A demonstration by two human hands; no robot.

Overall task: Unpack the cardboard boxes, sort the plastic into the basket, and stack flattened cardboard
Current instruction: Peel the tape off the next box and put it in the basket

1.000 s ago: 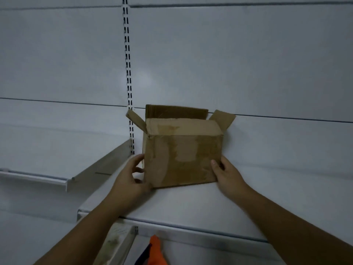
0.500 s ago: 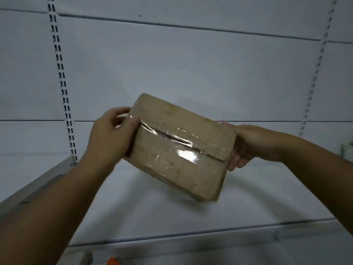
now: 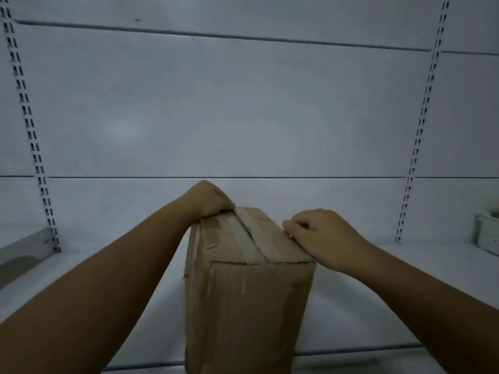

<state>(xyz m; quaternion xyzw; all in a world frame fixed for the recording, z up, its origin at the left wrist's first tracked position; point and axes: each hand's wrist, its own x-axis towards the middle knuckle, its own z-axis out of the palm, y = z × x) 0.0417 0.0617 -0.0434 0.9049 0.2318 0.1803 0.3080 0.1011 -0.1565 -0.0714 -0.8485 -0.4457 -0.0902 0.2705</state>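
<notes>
Turning the cardboard box (image 3: 248, 306) over is what has changed. One second ago it stood on the shelf (image 3: 378, 292) with its open flaps up. Half a second ago you held it in the air, with the taped face toward you. Now the taped face is on top and the box is upright, close in front of you. It seems to stand on the shelf again, but its lower end is cut off by the view.

Your left hand (image 3: 208, 199) is at the far left corner of the box top. Its fingers are curled over the far edge, where the tape (image 3: 244, 238) ends — it grips the box there. Your right hand (image 3: 321, 230) is on the right edge of the box top, with the fingers curled in. Whether they pinch the tape or the cardboard, or only press on it, I cannot tell.

For the task, I judge that the step in hand is to open the taped seam so that the box can be made flat. The strip runs along the middle of the box top and down the near side, and as far as I can see the seam is still closed. Once it comes off, the tape is plastic — it belongs in the basket, which is not in view. I cannot see whether anything is still inside the box. To the right of the box, well apart, a small white thing (image 3: 488, 233) sits on the shelf.
</notes>
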